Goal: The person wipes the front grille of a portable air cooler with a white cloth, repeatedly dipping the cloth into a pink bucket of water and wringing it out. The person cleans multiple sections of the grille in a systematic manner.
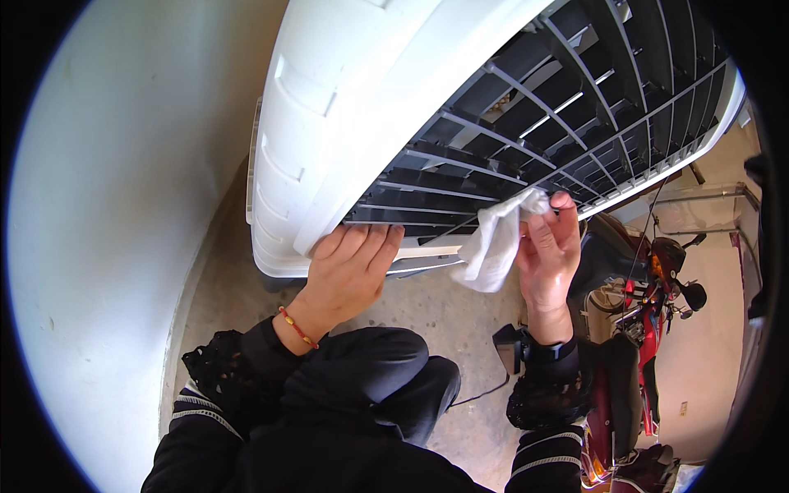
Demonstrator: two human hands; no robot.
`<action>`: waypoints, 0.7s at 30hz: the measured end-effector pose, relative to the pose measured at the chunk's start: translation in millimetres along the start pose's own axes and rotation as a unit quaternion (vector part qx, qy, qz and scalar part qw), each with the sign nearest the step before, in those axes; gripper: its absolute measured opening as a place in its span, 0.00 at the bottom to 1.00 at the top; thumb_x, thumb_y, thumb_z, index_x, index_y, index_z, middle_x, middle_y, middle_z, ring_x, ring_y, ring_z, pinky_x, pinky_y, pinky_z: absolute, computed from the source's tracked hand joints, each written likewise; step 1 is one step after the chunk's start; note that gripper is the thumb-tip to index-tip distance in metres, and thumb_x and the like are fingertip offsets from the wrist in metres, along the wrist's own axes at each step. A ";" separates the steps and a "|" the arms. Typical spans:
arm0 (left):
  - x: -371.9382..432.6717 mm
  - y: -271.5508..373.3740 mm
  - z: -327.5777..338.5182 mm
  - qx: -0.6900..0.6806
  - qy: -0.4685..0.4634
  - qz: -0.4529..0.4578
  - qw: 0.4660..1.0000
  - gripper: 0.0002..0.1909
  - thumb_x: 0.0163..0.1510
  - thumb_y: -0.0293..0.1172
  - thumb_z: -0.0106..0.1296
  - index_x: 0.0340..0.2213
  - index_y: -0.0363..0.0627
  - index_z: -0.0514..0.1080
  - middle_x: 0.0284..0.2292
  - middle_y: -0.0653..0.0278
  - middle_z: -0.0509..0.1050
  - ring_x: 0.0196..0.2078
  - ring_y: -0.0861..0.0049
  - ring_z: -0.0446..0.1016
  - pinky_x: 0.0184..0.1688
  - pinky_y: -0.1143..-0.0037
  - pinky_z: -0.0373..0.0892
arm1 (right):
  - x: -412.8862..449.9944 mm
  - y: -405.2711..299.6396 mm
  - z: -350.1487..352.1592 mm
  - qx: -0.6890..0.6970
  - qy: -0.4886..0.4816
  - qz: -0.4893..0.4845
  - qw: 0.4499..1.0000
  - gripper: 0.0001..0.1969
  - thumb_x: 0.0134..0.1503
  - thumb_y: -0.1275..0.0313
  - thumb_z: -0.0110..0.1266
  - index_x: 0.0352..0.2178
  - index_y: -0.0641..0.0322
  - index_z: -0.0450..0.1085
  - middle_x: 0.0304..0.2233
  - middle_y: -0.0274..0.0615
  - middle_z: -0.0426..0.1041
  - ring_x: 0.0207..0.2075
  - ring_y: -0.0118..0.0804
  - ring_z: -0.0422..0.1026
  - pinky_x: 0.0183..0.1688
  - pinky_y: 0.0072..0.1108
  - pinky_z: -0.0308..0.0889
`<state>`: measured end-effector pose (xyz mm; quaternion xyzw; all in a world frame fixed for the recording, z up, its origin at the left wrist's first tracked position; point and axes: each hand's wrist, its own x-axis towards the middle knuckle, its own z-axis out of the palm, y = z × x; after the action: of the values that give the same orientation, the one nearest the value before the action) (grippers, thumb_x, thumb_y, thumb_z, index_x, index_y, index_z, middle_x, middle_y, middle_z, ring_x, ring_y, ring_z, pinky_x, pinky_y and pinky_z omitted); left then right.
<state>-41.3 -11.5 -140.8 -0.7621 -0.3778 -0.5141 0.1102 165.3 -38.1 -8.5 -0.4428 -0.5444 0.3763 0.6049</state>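
Observation:
A large white plastic appliance housing (345,123) with a dark slatted grille (468,160) stands before me; it looks like an air cooler. My left hand (354,262) rests on the lower left edge of the housing, its fingertips curled over the rim at the grille's bottom slats. Near the grille's lower right, my right hand (548,246) pinches a white cloth (493,246) against the slats, and the cloth's loose end hangs down to the left. A red bracelet with yellow beads (298,328) circles my left wrist.
A pale wall (105,215) rises close on the left. Red motorcycles (647,345) stand at the right, near another wall. The concrete floor (468,320) shows below the housing. A small dark device on a cable (508,348) is beside my right wrist.

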 end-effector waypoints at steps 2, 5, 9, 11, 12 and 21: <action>-0.1 -0.2 0.7 -0.001 -0.004 -0.002 1.000 0.22 0.36 0.23 0.51 0.39 0.44 0.73 0.38 0.65 0.72 0.41 0.73 0.68 0.44 0.73 0.59 | 3.0 -3.8 -3.2 -0.076 -0.058 -0.064 0.993 0.21 0.48 0.87 0.48 0.40 0.61 0.50 0.33 0.43 0.67 0.21 0.26 0.67 0.18 0.15 0.59; -1.2 1.4 0.8 -0.008 -0.006 -0.009 1.000 0.22 0.36 0.23 0.51 0.39 0.44 0.72 0.39 0.65 0.72 0.41 0.71 0.68 0.45 0.72 0.59 | 9.3 -7.9 -13.2 -0.539 -0.169 -0.302 0.768 0.21 0.45 0.86 0.49 0.39 0.62 0.50 0.28 0.41 0.66 0.20 0.29 0.66 0.21 0.19 0.61; -1.3 3.3 1.0 -0.005 -0.012 -0.011 1.000 0.23 0.36 0.24 0.51 0.40 0.44 0.72 0.40 0.64 0.72 0.43 0.71 0.67 0.46 0.71 0.59 | 16.7 -9.4 -26.4 -0.566 -0.209 -0.317 0.731 0.22 0.44 0.88 0.50 0.38 0.62 0.51 0.30 0.41 0.62 0.24 0.30 0.66 0.26 0.20 0.63; -0.4 3.2 2.1 -0.002 -0.011 -0.010 1.000 0.23 0.36 0.24 0.51 0.40 0.44 0.72 0.40 0.64 0.71 0.43 0.71 0.67 0.46 0.71 0.59 | 17.6 -6.2 -27.6 -0.484 -0.215 -0.269 0.804 0.23 0.44 0.90 0.48 0.39 0.62 0.49 0.35 0.43 0.59 0.28 0.29 0.66 0.29 0.18 0.64; -0.4 3.1 2.1 -0.001 -0.009 -0.011 1.000 0.23 0.36 0.24 0.51 0.40 0.45 0.71 0.40 0.64 0.71 0.43 0.71 0.67 0.46 0.71 0.59 | 17.6 -3.7 -26.6 -0.453 -0.209 -0.238 0.833 0.25 0.45 0.89 0.50 0.41 0.62 0.48 0.34 0.40 0.63 0.27 0.28 0.66 0.27 0.20 0.64; -2.1 -2.2 2.2 0.018 -0.036 0.015 0.999 0.23 0.38 0.25 0.51 0.42 0.47 0.72 0.41 0.68 0.71 0.42 0.74 0.67 0.47 0.73 0.58 | 7.1 -0.7 -10.1 -0.449 -0.041 -0.443 0.775 0.18 0.47 0.83 0.52 0.39 0.66 0.55 0.35 0.44 0.66 0.36 0.35 0.68 0.37 0.23 0.66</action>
<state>-41.6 -9.8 -144.1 -0.7838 -0.3788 -0.4778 0.1180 176.2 -33.0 -5.8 -0.3582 -0.8116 -0.2029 0.4144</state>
